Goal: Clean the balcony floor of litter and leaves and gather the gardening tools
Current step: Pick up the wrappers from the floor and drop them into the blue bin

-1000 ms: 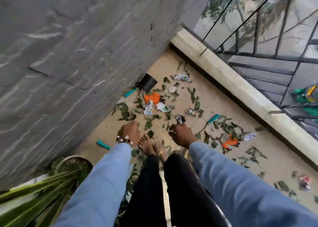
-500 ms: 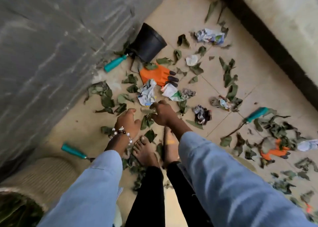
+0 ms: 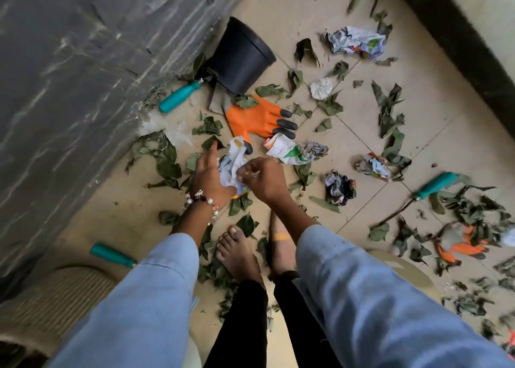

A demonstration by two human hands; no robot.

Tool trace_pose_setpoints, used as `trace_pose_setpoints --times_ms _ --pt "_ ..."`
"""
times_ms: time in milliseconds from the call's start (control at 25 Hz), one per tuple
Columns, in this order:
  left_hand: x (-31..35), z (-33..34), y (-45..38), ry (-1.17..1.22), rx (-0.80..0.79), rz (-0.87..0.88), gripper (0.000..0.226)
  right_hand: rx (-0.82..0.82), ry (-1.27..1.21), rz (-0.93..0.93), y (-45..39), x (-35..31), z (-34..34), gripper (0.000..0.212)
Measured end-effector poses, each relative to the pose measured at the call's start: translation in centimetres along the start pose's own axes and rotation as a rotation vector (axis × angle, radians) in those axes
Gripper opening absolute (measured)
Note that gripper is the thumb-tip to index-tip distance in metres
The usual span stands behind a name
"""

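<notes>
Crumpled paper (image 3: 232, 167) between flat left hand (image 3: 207, 176) and pinching right hand (image 3: 264, 179).

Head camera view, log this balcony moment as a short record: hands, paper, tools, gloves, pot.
left hand: fingers straight, against the crumpled paper
right hand: pinching the crumpled paper
teal-handled tools: one by the wall, one near the basket, one at right
orange gloves: one by the pot, one under leaves at right
black pot: tipped on its side
</notes>
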State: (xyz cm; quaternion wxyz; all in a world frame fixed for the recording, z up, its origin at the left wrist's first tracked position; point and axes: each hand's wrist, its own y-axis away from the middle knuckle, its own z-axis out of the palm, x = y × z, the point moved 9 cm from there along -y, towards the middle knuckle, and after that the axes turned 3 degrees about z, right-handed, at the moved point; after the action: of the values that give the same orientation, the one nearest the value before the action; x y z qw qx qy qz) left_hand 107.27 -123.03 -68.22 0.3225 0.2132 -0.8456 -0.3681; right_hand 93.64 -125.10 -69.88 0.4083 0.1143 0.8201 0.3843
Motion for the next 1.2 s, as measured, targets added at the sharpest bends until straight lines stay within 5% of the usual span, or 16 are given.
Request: trace_pose_setpoints --times_ms 80,160,240,280,360,480,600,800,920,1080,1200 --pt "2.4 -0.4 0.7 -0.025 -0.092 0.123 0.119 -0.128 -0.306 0.034 2.2 -1.8 -1.3 0.021" --pt "4.0 0.7 1.6 0.074 -0.271 0.171 0.102 -0.259 -0.593 0.081 3.4 -2.6 -2.3 0.025" --pt "4.5 1.0 2.1 0.157 -0.263 0.109 0.085 -0.178 -0.693 0.129 3.4 -1.7 -4.7 0.010" --pt "4.4 1.0 2.2 0.136 -0.209 0.078 0.073 -0.036 -0.550 0.151 2.8 -0.1 -6.7 0.003" --pt "4.0 0.9 2.0 0.024 -0.074 0.027 0.043 0.151 0.118 0.201 1.1 3.5 -9.5 0.016" --pt "2.5 2.2 1.0 0.089 -0.037 0.015 0.041 -0.131 0.819 0.271 -0.8 8.0 -7.2 0.032" --pt "1.2 2.6 0.6 0.114 0.005 -0.001 0.035 -0.199 0.968 0.201 -1.8 9.1 -5.9 0.037" --pt "1.8 1.3 2.4 0.176 0.054 -0.087 0.035 0.171 0.771 0.094 0.3 6.4 -8.8 0.026" --pt "5.0 -0.1 4.8 0.282 0.048 -0.104 0.029 0.343 0.440 0.128 4.6 4.2 -12.4 0.020" --pt "10.7 -1.0 8.5 0.591 -0.006 -0.190 0.016 0.364 -0.202 0.114 10.3 0.8 -15.6 0.031" --pt "14.2 -0.6 11.0 0.801 -0.103 -0.356 0.018 0.263 -0.398 0.062 13.1 -2.6 -17.1 0.040"
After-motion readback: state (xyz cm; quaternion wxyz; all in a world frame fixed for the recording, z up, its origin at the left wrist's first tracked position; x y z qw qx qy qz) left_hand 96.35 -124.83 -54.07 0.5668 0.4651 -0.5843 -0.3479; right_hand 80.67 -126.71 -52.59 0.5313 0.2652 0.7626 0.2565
